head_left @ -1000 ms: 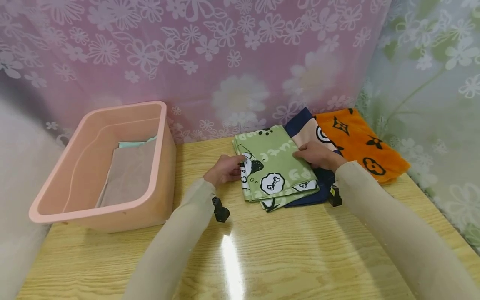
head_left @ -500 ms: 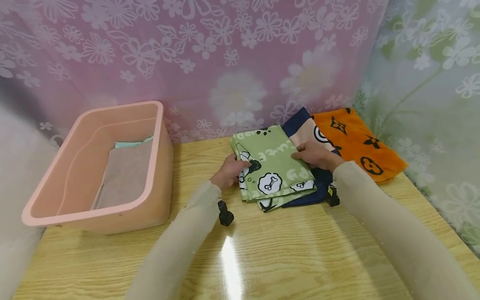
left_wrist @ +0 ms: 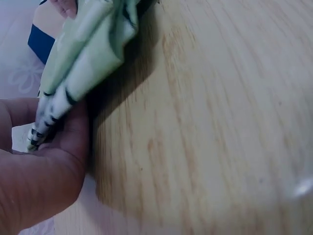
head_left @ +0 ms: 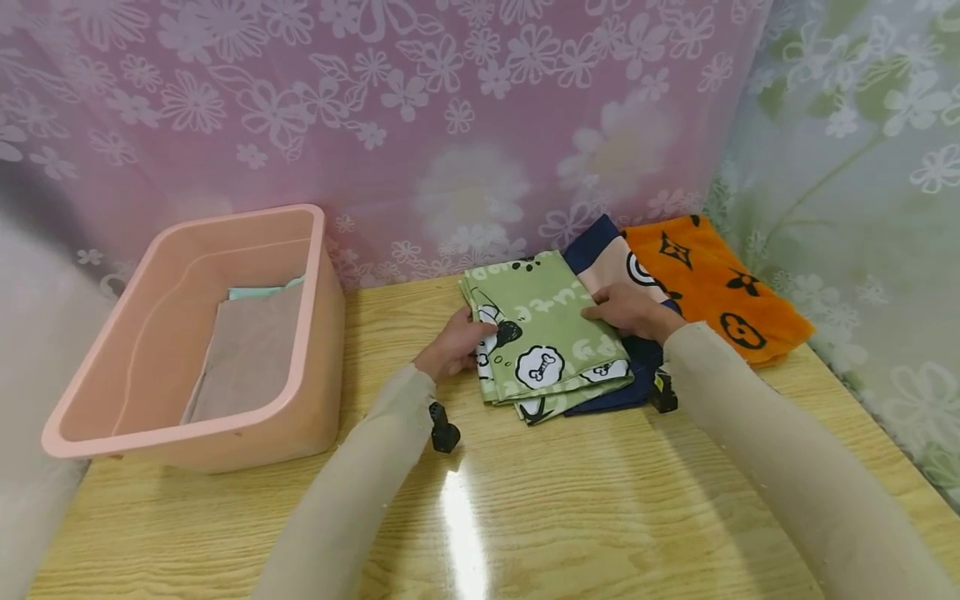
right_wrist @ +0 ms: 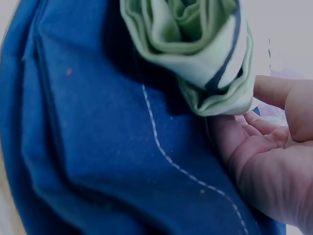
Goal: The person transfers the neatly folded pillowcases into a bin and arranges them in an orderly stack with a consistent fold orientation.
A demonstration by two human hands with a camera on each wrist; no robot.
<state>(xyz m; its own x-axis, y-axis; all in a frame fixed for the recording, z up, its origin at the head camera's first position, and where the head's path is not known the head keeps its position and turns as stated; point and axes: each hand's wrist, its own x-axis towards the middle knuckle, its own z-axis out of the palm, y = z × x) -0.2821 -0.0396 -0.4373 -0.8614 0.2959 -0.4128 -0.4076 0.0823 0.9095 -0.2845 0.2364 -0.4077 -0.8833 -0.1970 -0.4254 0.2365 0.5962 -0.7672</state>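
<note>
A folded green cloth (head_left: pixel 542 312) with white lettering, bone badges and dark dog drawings lies on the table, partly over a folded navy and peach cloth (head_left: pixel 589 247). My left hand (head_left: pixel 456 343) pinches its left edge; in the left wrist view the thumb and fingers lie on either side of the folded layers (left_wrist: pixel 80 68). My right hand (head_left: pixel 632 312) holds the opposite edge. From the right wrist, its thumb shows above and its fingers go under the rolled green folds (right_wrist: pixel 215 68), against stitched blue fabric (right_wrist: pixel 93 127). Some fingertips of both hands are hidden.
An orange cloth (head_left: pixel 708 292) with black motifs lies at the back right, touching the navy one. A pink plastic tub (head_left: pixel 318 333) stands at left, holding a grey folded cloth (head_left: pixel 251 350) and a teal one (head_left: pixel 253 292). Flowered curtains hang behind the wooden table (head_left: pixel 540 500).
My left hand has shifted slightly toward me along the green cloth's left edge, its thumb now on top. The right hand keeps its place, and the head view has turned a little.
</note>
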